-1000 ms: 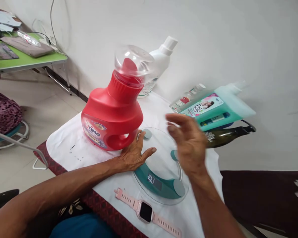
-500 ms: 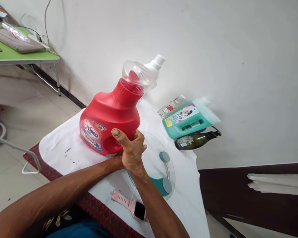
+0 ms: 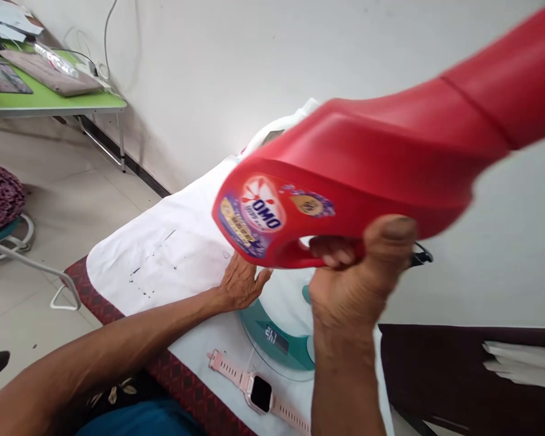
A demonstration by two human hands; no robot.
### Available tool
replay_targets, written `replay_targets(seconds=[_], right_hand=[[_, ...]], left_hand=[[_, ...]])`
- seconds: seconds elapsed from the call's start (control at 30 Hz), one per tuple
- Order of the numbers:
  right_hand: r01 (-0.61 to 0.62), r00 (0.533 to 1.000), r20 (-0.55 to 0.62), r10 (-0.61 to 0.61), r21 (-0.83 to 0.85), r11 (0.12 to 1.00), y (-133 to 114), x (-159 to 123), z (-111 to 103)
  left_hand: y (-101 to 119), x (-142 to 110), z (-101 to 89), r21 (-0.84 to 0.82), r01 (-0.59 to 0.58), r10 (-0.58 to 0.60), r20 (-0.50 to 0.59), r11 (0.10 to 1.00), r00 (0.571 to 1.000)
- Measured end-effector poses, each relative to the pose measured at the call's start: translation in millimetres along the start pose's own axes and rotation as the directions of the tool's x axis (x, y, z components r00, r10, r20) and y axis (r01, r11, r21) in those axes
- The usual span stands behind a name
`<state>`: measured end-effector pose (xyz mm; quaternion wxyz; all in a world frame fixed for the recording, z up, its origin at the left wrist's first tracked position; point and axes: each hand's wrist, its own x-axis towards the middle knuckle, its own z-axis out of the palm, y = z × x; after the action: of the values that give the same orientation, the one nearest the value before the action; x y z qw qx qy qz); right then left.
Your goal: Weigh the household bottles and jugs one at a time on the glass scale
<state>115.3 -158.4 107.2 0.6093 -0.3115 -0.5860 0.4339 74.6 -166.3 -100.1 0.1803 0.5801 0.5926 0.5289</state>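
My right hand (image 3: 352,278) grips the handle of a big red OMO detergent jug (image 3: 367,163), fingers wrapped through the handle hole. The jug is lifted off the table and tipped almost flat, its neck pointing up to the right and out of view. My left hand (image 3: 241,281) lies flat and open on the white cloth (image 3: 163,254), fingertips at the left edge of a round glass scale (image 3: 281,339) with a teal base. The scale's display is lit. The jug hides most of the scale's far side.
A pink smartwatch (image 3: 258,390) lies on the cloth near the front edge. A white bottle (image 3: 272,130) peeks out behind the jug against the wall. A green table (image 3: 49,100) with papers stands far left. A dark bottle's tip (image 3: 421,257) shows at right.
My right hand took hold of the jug's handle, lifted the jug off the cloth and swung it up and to the right, tipped over. My left hand stayed beside the scale.
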Motion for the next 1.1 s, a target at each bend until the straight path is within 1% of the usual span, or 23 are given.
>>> replay_targets(seconds=[0.03,0.1,0.17,0.27,0.37,0.5,0.57,0.67,0.77,0.9,0.97,1.0,1.07,1.1], right_hand=[[0.026,0.999,-0.033,-0.027,-0.022,0.999,-5,1,-13],[0.057,0.992,-0.106,-0.066,-0.08,0.995,-11,-1,-40],[0.048,0.978,-0.195,-0.075,-0.14,0.989,-12,-6,-68],[-0.025,0.953,-0.301,-0.035,-0.194,0.981,-6,-17,-104],[-0.1,0.936,-0.353,0.021,-0.207,0.973,4,-28,-130],[-0.151,0.905,-0.421,0.062,-0.182,0.972,18,-41,-148],[-0.167,0.893,-0.443,0.081,-0.158,0.973,24,-45,-153],[-0.163,0.886,-0.454,0.089,-0.125,0.979,33,-49,-159],[-0.14,0.898,-0.434,0.075,-0.119,0.983,35,-53,-161],[-0.123,0.93,-0.36,0.072,-0.121,0.985,31,-52,-167],[-0.086,0.937,-0.347,0.032,-0.143,0.986,34,-51,-180],[-0.071,0.933,-0.361,0.006,-0.166,0.984,38,-51,-190],[-0.083,0.9,-0.435,-0.021,-0.218,0.973,53,-55,-213],[-0.133,0.879,-0.476,0.007,-0.232,0.964,64,-60,-225]], left_hand=[[0,2,-2.3,-0.003,0.004,-0.004,0.024,1.0,1.0],[1,6,-6.9,-0.025,0.049,-0.047,0.048,0.999,0.998],[1,11,-10.0,-0.074,0.115,-0.112,0.047,0.991,0.993],[0,15,-11.0,-0.139,0.195,-0.193,0.024,0.971,0.981],[-1,15,-10.0,-0.15,0.2,-0.2,0.016,0.968,0.98],[-3,16,-10.5,-0.117,0.166,-0.166,0.014,0.979,0.986],[-3,17,-11.9,-0.098,0.158,-0.157,0.018,0.983,0.987],[-1,17,-14.3,-0.076,0.153,-0.151,0.031,0.985,0.988],[1,18,-16.0,-0.059,0.159,-0.156,0.044,0.986,0.987],[1,19,-17.2,-0.041,0.164,-0.162,0.034,0.986,0.986],[2,20,-18.6,-0.048,0.176,-0.175,0.034,0.983,0.984],[2,21,-19.6,-0.056,0.186,-0.184,0.04,0.981,0.982],[3,21,-22.5,-0.072,0.206,-0.201,0.061,0.976,0.978],[4,22,-24.2,-0.079,0.218,-0.212,0.072,0.973,0.975]])
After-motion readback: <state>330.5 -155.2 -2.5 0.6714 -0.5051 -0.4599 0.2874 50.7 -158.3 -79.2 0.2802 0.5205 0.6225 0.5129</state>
